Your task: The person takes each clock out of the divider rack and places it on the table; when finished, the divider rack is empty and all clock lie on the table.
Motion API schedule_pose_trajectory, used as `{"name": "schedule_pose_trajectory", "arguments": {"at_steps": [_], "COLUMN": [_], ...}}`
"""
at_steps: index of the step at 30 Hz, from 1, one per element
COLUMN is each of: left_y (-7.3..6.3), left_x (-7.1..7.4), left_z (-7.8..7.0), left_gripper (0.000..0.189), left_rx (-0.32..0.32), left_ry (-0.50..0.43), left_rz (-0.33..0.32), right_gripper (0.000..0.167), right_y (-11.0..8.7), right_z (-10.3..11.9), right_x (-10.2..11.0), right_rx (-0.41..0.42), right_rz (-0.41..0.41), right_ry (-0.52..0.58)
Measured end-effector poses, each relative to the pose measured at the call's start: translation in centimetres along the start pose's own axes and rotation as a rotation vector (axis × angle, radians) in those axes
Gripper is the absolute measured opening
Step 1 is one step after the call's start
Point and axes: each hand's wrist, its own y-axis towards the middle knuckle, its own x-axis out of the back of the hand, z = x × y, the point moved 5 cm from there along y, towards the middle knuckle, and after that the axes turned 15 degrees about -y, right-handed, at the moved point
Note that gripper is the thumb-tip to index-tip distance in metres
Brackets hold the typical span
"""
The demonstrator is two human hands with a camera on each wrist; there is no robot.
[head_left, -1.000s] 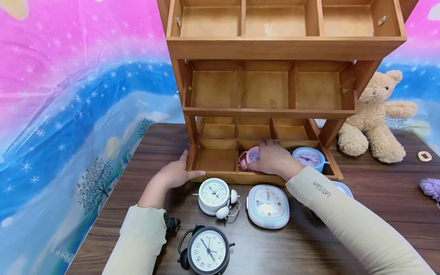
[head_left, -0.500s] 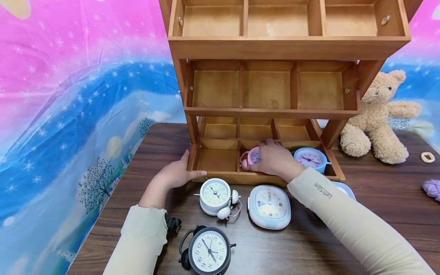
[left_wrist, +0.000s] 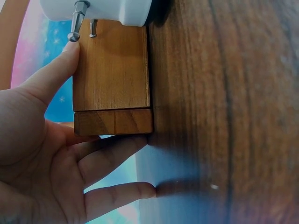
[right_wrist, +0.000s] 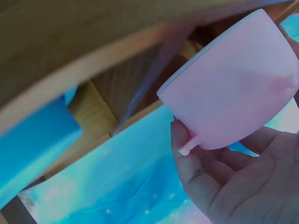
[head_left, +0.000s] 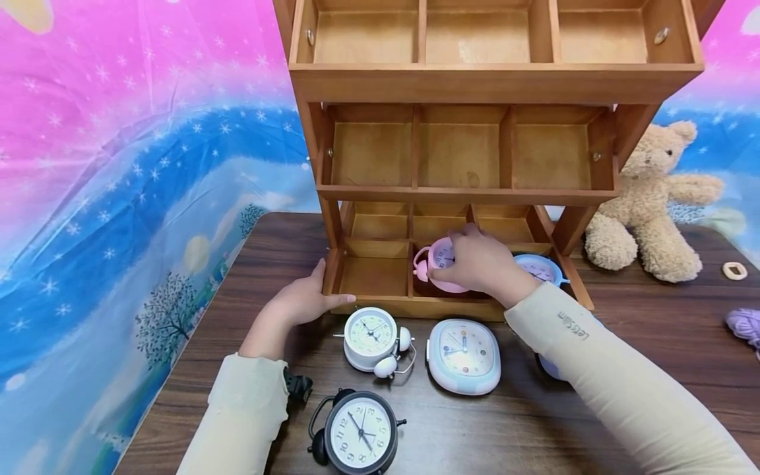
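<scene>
My right hand (head_left: 483,264) grips a pink twin-bell alarm clock (head_left: 441,267) by its side, over the middle front compartment of the wooden shelf's (head_left: 380,307) bottom tier. In the right wrist view, thumb and fingers hold the pink clock's round back shell (right_wrist: 233,79), with a small foot showing. My left hand (head_left: 299,297) rests on the shelf's front left corner, thumb along the front board and straight fingers spread at the side (left_wrist: 112,123). A white twin-bell alarm clock (head_left: 371,336) lies face up close to that thumb. A blue clock (head_left: 539,267) sits in the right compartment, partly behind my right hand.
A black twin-bell alarm clock (head_left: 360,432) and a rounded pale blue clock (head_left: 464,356) lie on the dark wood table (head_left: 505,429). Another clock (head_left: 552,368) is mostly under my right forearm. A teddy bear (head_left: 641,204) and purple yarn (head_left: 745,326) are at right. Upper tiers (head_left: 463,194) overhang.
My right hand has raised the pink alarm clock a little inside the middle compartment, so more of its face shows. The left hand keeps its place on the shelf corner.
</scene>
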Motion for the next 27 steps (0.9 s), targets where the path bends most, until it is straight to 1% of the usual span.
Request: {"name": "schedule_pose_trajectory", "arguments": {"at_steps": [6,12,19,21,23,27], "left_y": [0.0,0.1,0.1,0.1,0.1,0.1], "left_x": [-0.1,0.0,0.1,0.1,0.1,0.0], "left_z": [-0.1,0.0,-0.3,-0.3,-0.3,-0.1], "left_gripper": [0.102,0.103,0.103,0.103,0.103,0.104], "left_rx": [0.003,0.004,0.004,0.000,0.002,0.007], "left_ry": [0.008,0.014,0.011,0.010,0.014,0.016], "left_rz": [0.003,0.011,0.009,0.010,0.012,0.018], "right_gripper": [0.090,0.092,0.094,0.093,0.090,0.084], "right_y": [-1.3,-3.5,-7.5,-8.6,-9.8,-12.3], "right_z": [-0.1,0.2,0.6,0.9,1.1,1.7], "right_x": [1.3,2.5,3.3,3.4,3.4,2.9], "right_rx": [-0.003,0.018,0.076,0.099,0.130,0.177], "right_rz": [-0.017,-0.045,-0.083,-0.098,-0.132,-0.177], "right_ry": [0.021,0.028,0.007,-0.004,-0.014,-0.001]}}
